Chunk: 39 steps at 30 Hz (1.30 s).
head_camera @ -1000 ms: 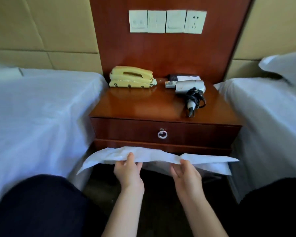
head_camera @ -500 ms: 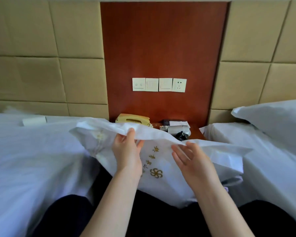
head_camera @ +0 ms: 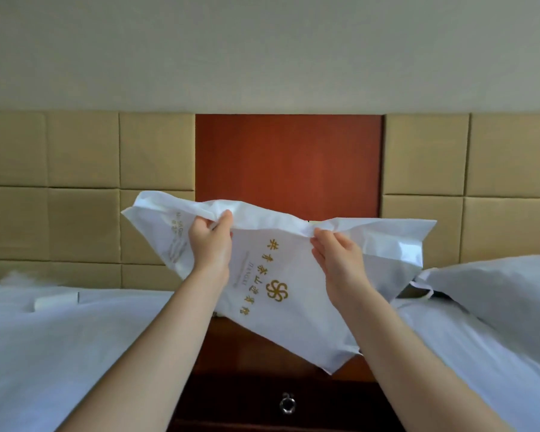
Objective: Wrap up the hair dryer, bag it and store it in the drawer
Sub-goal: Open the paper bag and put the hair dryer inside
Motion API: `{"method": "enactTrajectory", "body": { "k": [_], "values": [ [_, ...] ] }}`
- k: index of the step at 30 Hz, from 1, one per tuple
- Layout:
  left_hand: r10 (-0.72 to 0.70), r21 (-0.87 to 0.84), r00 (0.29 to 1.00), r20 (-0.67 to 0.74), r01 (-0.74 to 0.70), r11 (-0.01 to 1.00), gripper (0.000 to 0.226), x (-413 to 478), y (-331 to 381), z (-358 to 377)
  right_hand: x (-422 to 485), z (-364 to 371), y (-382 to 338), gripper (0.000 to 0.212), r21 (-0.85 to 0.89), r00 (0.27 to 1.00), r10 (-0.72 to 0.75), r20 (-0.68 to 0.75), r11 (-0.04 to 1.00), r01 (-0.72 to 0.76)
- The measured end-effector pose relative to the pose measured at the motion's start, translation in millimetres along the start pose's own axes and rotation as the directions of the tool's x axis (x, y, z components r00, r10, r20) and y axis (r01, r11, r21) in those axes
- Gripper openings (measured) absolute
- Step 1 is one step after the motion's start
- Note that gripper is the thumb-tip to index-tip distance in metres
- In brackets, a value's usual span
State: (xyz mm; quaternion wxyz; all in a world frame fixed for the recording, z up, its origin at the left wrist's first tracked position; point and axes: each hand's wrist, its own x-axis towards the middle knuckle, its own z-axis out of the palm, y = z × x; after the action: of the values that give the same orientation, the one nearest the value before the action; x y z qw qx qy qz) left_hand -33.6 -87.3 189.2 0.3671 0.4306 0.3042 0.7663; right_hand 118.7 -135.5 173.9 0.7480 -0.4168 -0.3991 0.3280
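I hold a white bag (head_camera: 281, 316) with gold lettering and a gold flower logo up in front of me, above the nightstand. My left hand (head_camera: 211, 247) pinches its top edge on the left. My right hand (head_camera: 337, 257) pinches the same edge further right. The bag hangs down and hides the nightstand top, so the hair dryer is out of sight. Below the bag the dark wooden drawer (head_camera: 325, 400) is closed, with its silver ring pull (head_camera: 287, 404) showing.
A bed with white sheets (head_camera: 60, 344) lies on the left, with a small white object (head_camera: 56, 301) on it. Another bed with a white pillow (head_camera: 505, 294) lies on the right. A padded beige headboard wall (head_camera: 81, 188) and a red-brown wooden panel (head_camera: 287, 163) stand behind.
Both hands have lifted the bag from below the drawer to chest height. My view has tilted upward, and the phone and hair dryer are now hidden behind the bag.
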Motion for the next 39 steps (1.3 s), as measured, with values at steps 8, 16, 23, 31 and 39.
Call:
{"method": "enactTrajectory", "body": {
  "k": [8,16,23,31,39],
  "values": [
    [0.042,0.102,0.999,0.01,-0.043,0.994,0.004,64.8,-23.1,-4.8,48.7,25.6,17.6,0.017,-0.341,0.968,-0.212,0.135,0.907,0.246],
    [-0.09,-0.164,0.995,-0.044,0.082,0.983,0.019,101.6,-72.9,-25.5,93.3,46.0,91.2,0.012,-0.385,0.841,-0.393,0.373,0.759,0.525],
    [-0.417,-0.151,0.896,-0.153,0.395,0.906,0.033,133.8,-154.9,-75.8,112.1,65.0,176.4,0.011,-0.422,0.85,-0.22,0.479,0.791,0.443],
    [-0.758,0.171,0.648,-0.082,0.758,0.629,0.039,112.3,-221.4,-129.6,92.4,48.7,251.2,0.025,-0.735,0.868,0.395,0.301,0.676,-0.052],
    [-0.716,0.432,0.689,-0.113,0.683,0.589,0.053,93.7,-225.1,-127.1,77.6,21.8,242.8,0.05,-0.822,0.645,0.728,0.231,0.501,-0.271]
  ]
}}
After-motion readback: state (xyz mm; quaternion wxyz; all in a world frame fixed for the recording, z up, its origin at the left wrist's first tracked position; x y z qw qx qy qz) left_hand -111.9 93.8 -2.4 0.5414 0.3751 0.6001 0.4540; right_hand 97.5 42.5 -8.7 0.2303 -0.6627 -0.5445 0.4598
